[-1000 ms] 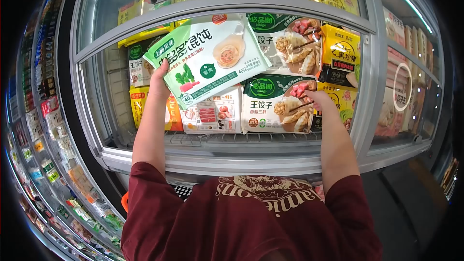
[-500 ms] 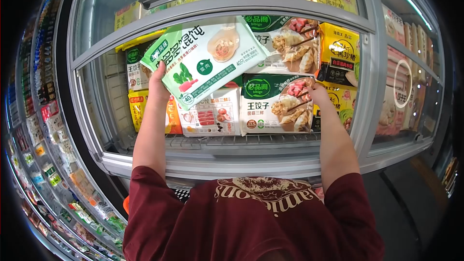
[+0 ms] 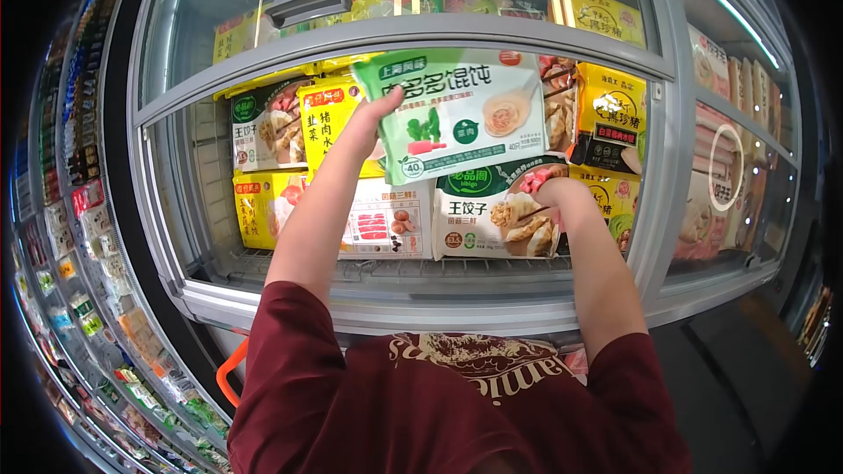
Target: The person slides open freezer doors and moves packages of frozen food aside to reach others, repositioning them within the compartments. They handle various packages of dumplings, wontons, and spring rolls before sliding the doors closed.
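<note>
Inside the freezer, my left hand point(image 3: 379, 118) grips the left edge of a green and white wonton package point(image 3: 465, 114), its thumb on the front. The package is nearly level and overlaps the bags behind it. My right hand point(image 3: 555, 196) is at the right part of a green and white dumpling bag point(image 3: 470, 221) in the front row; its fingers are bent, and their tips are partly hidden. Left of that bag lies a white package with red pictures point(image 3: 386, 226). Yellow bags point(image 3: 268, 202) are farther left.
The freezer's grey front rail point(image 3: 421, 298) runs below my forearms. A sliding glass lid with a dark handle point(image 3: 307, 7) covers the back. Yellow and black bags point(image 3: 610, 114) stand at the right. Store shelves point(image 3: 97, 298) line the left side, and an orange handle point(image 3: 230, 373) shows near my left sleeve.
My left hand has moved right with the wonton package, which has turned from tilted to nearly level. Yellow bags behind it are uncovered. My right hand has shifted slightly left and down.
</note>
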A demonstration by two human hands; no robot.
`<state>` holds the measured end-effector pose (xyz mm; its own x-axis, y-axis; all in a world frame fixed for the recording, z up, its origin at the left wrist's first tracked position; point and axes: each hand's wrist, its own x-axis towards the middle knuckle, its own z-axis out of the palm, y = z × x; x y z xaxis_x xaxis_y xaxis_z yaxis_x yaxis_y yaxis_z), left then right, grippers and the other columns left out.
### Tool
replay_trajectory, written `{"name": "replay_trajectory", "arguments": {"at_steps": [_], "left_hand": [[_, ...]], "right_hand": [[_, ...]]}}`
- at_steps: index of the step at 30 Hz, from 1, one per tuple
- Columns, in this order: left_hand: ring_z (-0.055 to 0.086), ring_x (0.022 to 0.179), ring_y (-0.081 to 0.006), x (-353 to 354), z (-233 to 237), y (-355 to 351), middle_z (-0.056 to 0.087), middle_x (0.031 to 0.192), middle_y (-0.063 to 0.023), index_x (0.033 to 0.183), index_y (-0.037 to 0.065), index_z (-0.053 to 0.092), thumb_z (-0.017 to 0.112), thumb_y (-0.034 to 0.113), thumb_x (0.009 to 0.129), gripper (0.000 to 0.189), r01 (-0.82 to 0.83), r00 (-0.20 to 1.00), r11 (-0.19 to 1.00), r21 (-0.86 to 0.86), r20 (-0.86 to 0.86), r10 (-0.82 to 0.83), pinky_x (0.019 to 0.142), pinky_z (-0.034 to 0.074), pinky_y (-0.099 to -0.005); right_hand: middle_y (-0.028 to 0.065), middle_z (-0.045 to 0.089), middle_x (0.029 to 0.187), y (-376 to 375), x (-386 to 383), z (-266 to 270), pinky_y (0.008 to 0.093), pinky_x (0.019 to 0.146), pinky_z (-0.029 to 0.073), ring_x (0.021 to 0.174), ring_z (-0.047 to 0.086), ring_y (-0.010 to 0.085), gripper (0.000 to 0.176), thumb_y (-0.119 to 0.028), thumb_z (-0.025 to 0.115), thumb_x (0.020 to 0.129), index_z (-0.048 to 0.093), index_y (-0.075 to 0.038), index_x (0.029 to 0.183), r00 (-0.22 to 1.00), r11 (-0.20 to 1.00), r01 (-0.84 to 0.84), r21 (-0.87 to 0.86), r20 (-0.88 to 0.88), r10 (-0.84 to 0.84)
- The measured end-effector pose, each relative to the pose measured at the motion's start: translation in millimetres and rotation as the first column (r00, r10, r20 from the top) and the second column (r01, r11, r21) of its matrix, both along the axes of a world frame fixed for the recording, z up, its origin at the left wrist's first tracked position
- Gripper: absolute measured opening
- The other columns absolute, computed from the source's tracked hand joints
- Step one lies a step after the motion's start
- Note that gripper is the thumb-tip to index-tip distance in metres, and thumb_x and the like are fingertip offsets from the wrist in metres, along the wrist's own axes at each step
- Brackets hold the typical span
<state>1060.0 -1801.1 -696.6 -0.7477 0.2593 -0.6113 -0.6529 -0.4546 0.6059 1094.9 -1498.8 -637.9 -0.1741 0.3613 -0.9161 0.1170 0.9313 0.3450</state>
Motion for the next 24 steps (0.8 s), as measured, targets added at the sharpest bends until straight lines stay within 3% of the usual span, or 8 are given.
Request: {"name": "replay_trajectory", "arguments": {"at_steps": [3,5,8,12,15,18,21,24], "left_hand": [[0.054,0.095,-0.0200,-23,8,47,0.056,0.108,-0.0115,0.116,0.000,0.047,0.063,0.034,0.076,0.054,0.088,0.991,0.977,-0.192,-0.077,-0.105,0.083,0.041,-0.0304],[0.053,0.094,-0.0184,-40,-6,71,0.056,0.106,-0.0100,0.113,0.000,0.051,0.063,0.036,0.076,0.053,0.125,0.990,0.970,-0.209,-0.042,-0.136,0.082,0.040,-0.0295],[0.052,0.098,-0.0186,-56,-25,93,0.056,0.108,-0.0113,0.114,-0.002,0.050,0.062,0.039,0.077,0.057,0.070,0.996,0.947,-0.315,-0.030,-0.083,0.084,0.039,-0.0285],[0.051,0.103,-0.0227,-74,-54,99,0.055,0.112,-0.0162,0.118,-0.004,0.046,0.060,0.044,0.076,0.065,0.172,0.963,0.882,-0.439,-0.114,-0.244,0.088,0.037,-0.0293],[0.050,0.105,-0.0256,-71,-45,104,0.054,0.113,-0.0178,0.119,-0.003,0.045,0.058,0.048,0.077,0.067,0.219,0.963,0.828,-0.516,-0.021,-0.268,0.089,0.036,-0.0303],[0.050,0.106,-0.0299,-58,-50,113,0.053,0.113,-0.0201,0.116,0.000,0.049,0.054,0.047,0.079,0.061,0.039,0.979,0.800,-0.598,-0.137,-0.151,0.089,0.038,-0.0340],[0.051,0.104,-0.0330,-59,-12,111,0.054,0.110,-0.0220,0.109,0.002,0.053,0.049,0.047,0.081,0.054,0.128,0.963,0.610,-0.782,-0.050,-0.266,0.086,0.039,-0.0382],[0.045,0.102,-0.0400,-50,-29,113,0.052,0.108,-0.0231,0.104,0.002,0.054,0.045,0.048,0.081,0.052,0.116,0.956,0.445,-0.888,-0.023,-0.293,0.086,0.037,-0.0449]], "right_hand": [[0.0147,0.060,0.063,-45,-20,80,0.0331,0.061,0.050,0.062,0.062,0.0220,0.056,-0.051,0.042,0.083,0.062,0.001,0.075,0.990,0.971,0.129,-0.200,-0.031,-0.138],[0.0126,0.060,0.064,-60,-21,124,0.0366,0.062,0.046,0.058,0.058,0.0258,0.054,-0.047,0.038,0.086,0.063,0.000,0.076,0.997,0.920,-0.048,-0.390,-0.079,0.019],[0.0149,0.058,0.059,-65,-2,153,0.0381,0.062,0.046,0.060,0.058,0.0300,0.055,-0.046,0.039,0.085,0.063,0.001,0.071,0.905,0.777,-0.370,-0.509,-0.387,0.177],[0.0151,0.056,0.060,-63,-1,149,0.0394,0.057,0.044,0.058,0.055,0.0314,0.052,-0.045,0.041,0.084,0.062,-0.002,0.063,0.903,0.789,-0.362,-0.496,-0.396,0.165],[0.0165,0.055,0.059,-50,1,135,0.0408,0.057,0.043,0.059,0.054,0.0327,0.051,-0.044,0.042,0.083,0.061,-0.002,0.062,0.882,0.818,-0.334,-0.468,-0.461,0.097],[0.0179,0.055,0.060,-48,-5,142,0.0415,0.058,0.043,0.060,0.055,0.0338,0.050,-0.042,0.044,0.082,0.060,0.000,0.062,0.890,0.820,-0.297,-0.489,-0.452,0.053],[0.0190,0.056,0.061,-45,-6,141,0.0411,0.062,0.045,0.063,0.057,0.0336,0.049,-0.041,0.043,0.082,0.061,0.000,0.063,0.877,0.817,-0.300,-0.492,-0.478,0.035],[0.0184,0.055,0.059,-43,-12,140,0.0411,0.060,0.045,0.062,0.057,0.0333,0.049,-0.041,0.043,0.082,0.060,0.000,0.063,0.896,0.868,-0.242,-0.433,-0.444,0.029]]}}
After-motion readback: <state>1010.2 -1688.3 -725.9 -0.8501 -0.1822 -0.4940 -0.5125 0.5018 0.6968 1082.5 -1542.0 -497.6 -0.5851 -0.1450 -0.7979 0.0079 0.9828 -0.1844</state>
